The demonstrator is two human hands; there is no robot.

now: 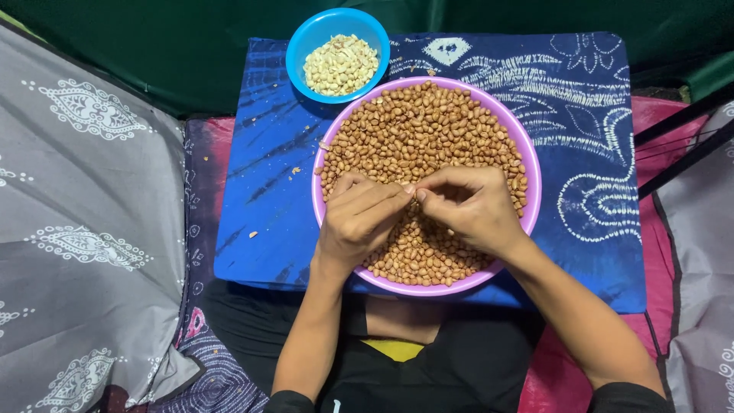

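- Peanut [415, 193], one brown-skinned nut, sits pinched between the fingertips of both hands, just above the heap, so falling skin lands back in the basin.
- Left hand [358, 222] has its fingers pressed together, tips meeting the nut from the left.
- Right hand [472, 208] curls around it, thumb and forefinger nipping it from the right.
- Pink basin [535, 176] on the blue surface [260, 191] is heaped with unpeeled peanuts [428, 126].
- Blue bowl [297, 46], touching the basin's far rim within reach, holds pale peeled nuts [341, 64].
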